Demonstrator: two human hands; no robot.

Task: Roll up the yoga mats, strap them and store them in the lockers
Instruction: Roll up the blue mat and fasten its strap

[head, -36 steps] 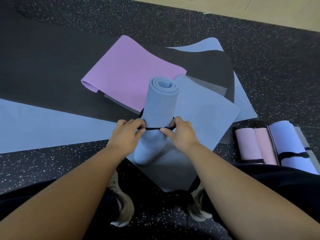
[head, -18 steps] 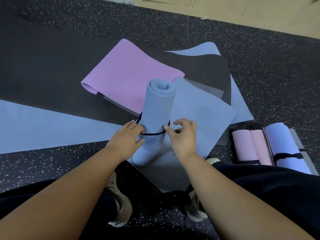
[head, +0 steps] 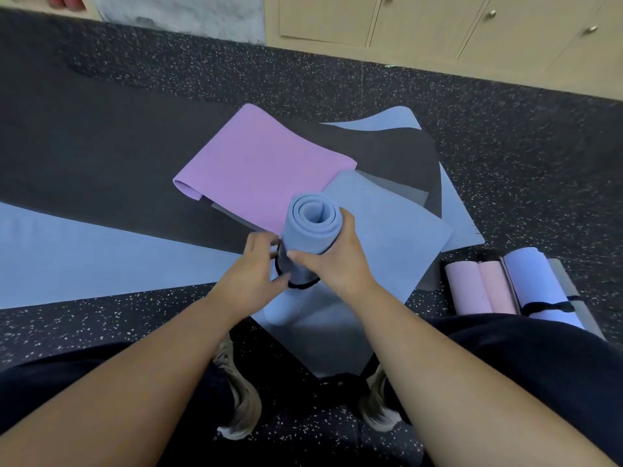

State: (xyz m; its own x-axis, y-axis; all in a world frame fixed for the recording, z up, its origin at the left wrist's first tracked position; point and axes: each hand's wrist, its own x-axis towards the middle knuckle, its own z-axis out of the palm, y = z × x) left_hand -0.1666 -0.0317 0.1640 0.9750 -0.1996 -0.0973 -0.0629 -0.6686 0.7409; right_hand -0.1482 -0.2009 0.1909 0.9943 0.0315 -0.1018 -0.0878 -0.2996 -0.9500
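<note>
**Rolled blue mat held upright, strap loose at mid-length**

Rolled blue yoga mat (head: 312,235) standing on end above a flat blue mat (head: 387,237) on the speckled floor (head: 522,156), between the knees. Right hand (head: 332,264) clenched round the roll near its top, thumb across the front. Left hand (head: 253,274) pinching the black strap (head: 296,283), which loops slackly about the roll just below the right grip. Foam probably light, soft and springy: likely to uncoil if released, and to dent under a hard squeeze. Surface looks matte, so little slip expected. Best held round the full girth, over the outer flap, until the strap sits snug. Pink mat (head: 259,170) lying flat beyond; strapped rolls (head: 526,288) lying to the right; lockers (head: 438,21) along the far wall.
</note>
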